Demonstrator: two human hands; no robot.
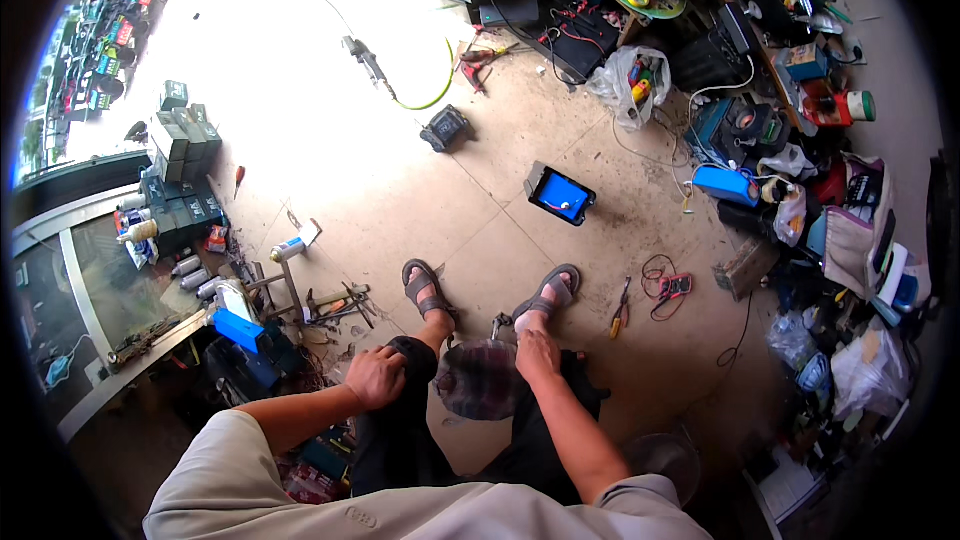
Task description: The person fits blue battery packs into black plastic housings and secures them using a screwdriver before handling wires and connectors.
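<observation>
The seated person is resting the left hand [376, 377] loosely on one knee, the right hand [537, 353] on the other (both holding nothing), sandals [427, 287] planted on the floor [420, 190].

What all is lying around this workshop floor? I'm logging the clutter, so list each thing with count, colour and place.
open box: one, black with blue inside, floor ahead of the feet
multimeter: one, red, with leads, floor right of the feet
pliers: one, yellow-handled, beside the multimeter
small case: one, black, floor farther ahead
hose: one, green, far floor
plastic bag: one, clear, far right
boxes: several, dark and grey, stacked at left
blue block: one, left, by the left hand
sandals: two, grey, on the feet
left hand: on the left knee
right hand: on the right shin
</observation>
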